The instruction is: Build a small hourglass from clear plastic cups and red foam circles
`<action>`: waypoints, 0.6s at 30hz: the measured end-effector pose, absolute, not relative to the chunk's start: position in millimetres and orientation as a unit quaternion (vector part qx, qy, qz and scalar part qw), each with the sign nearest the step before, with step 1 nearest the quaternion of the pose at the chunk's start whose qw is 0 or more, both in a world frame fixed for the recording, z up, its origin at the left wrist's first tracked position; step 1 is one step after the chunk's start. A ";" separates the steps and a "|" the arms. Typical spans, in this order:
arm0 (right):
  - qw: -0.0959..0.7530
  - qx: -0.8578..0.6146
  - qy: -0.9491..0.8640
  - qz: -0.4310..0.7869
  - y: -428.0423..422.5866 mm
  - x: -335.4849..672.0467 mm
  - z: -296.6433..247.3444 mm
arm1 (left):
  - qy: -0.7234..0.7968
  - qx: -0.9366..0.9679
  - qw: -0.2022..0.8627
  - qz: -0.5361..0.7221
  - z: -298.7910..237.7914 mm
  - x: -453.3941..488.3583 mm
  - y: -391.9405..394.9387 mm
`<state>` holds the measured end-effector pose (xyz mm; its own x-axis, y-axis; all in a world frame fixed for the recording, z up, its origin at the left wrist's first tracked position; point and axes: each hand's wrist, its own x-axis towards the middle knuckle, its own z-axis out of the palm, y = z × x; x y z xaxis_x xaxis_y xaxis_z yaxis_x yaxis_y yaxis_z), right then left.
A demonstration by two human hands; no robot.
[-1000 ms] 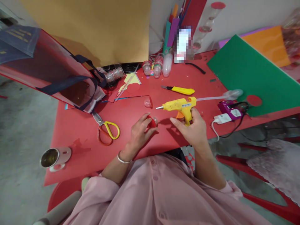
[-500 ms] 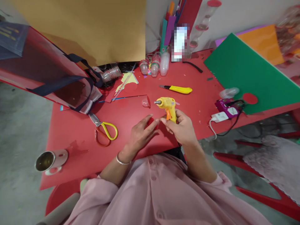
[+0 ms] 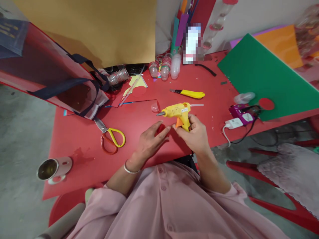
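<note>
My right hand (image 3: 195, 136) is closed round the lower handle of a yellow glue gun (image 3: 175, 111) with an orange trigger. Its metal nozzle points left, and a clear glue stick (image 3: 197, 105) pokes out of the back. Just left of it, my left hand (image 3: 151, 139) has thumb and fingers bent round a small red round piece (image 3: 160, 128), mostly covered by the fingers. Beyond that hand a clear plastic cup (image 3: 155, 107) lies tipped on the red table, close to the nozzle. A yellow utility knife (image 3: 190, 94) rests behind the glue gun.
Scissors (image 3: 109, 137) and a mug (image 3: 54, 168) of liquid are on the left, near a large bag (image 3: 47, 76). Stacked plastic cups (image 3: 164, 68) and a phone (image 3: 192, 44) stand at the back. Right are a green board (image 3: 264, 79) and a purple socket block (image 3: 240, 114) with cables.
The glue gun has turned slightly in my right hand, its nozzle moving left and down, and more of the glue stick shows behind it. My left hand stays about where it was.
</note>
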<state>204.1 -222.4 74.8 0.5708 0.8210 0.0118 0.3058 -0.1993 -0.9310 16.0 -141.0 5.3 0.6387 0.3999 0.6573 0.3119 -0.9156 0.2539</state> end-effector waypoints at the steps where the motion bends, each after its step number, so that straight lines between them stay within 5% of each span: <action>1: 0.502 -0.731 -0.384 0.257 -222.6 204.9 74.2 | 0.199 0.903 0.063 0.376 5.5 16.0 -140.9; 18: 0.493 -0.732 -0.416 0.221 -245.9 237.4 67.1 | 0.222 0.891 0.147 0.368 6.1 16.3 -141.0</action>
